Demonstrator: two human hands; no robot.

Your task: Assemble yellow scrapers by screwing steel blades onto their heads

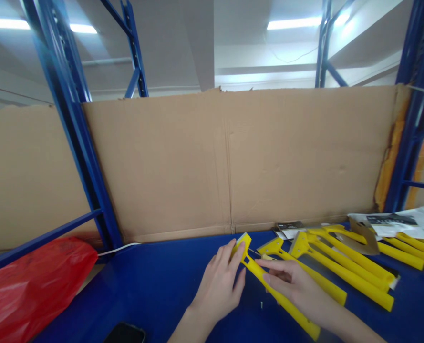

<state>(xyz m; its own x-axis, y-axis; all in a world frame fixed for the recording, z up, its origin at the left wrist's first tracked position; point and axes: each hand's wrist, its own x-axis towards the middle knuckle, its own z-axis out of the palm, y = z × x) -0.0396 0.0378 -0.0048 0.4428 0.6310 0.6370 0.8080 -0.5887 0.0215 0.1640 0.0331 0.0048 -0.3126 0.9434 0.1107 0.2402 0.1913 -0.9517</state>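
A yellow scraper (291,308) with a long handle lies slantwise between my hands, its wide head pointing up and away. My left hand (222,275) grips the head, with fingers over its edge. Around the upper handle my right hand (297,286) is closed, thumb along it; part of its grip is hidden. A thin dark shaft shows just beyond the right fingertips, too small to name. Below the scraper, a small screw-like piece (262,305) stands or lies on the blue tabletop (176,274).
Several more yellow scrapers (351,278) lie to the right, near plastic packets (394,224) and a cut cardboard piece (365,233). A red plastic bag (36,286) lies at left, a dark phone (126,333) at the front edge. A cardboard wall (176,166) and blue posts (86,157) bound the back.
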